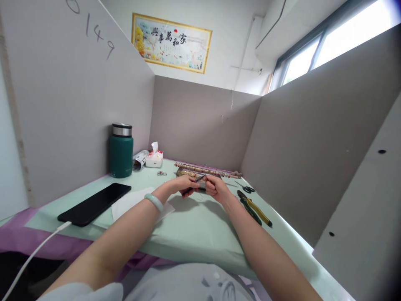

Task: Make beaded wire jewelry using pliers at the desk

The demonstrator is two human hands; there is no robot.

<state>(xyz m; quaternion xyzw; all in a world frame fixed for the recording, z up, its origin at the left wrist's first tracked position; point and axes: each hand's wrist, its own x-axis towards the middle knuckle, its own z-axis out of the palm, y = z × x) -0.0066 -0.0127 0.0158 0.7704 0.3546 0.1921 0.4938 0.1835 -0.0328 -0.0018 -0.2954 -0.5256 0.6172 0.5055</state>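
My left hand [185, 184], with a pale green bangle at the wrist, is closed around small pliers [199, 178] with red-and-dark handles and narrow dark jaws. The jaws point toward my right hand [215, 186], and their tip is close to its fingers. The fingers of that hand are pinched together; what they hold is too small to make out. Just behind both hands lies a shallow tray [181, 171] of gold-coloured small pieces, partly hidden by them. Beyond it are strands of beads [213, 171] on rods.
Right of my right arm lie larger pliers [255, 209] with green-and-yellow handles and dark scissors [248, 189]. At left are a phone [95, 203] on a white cable, white paper [130, 202], a green bottle [120, 154] and a tissue pack [154, 159]. Grey partitions [200, 121] enclose the table.
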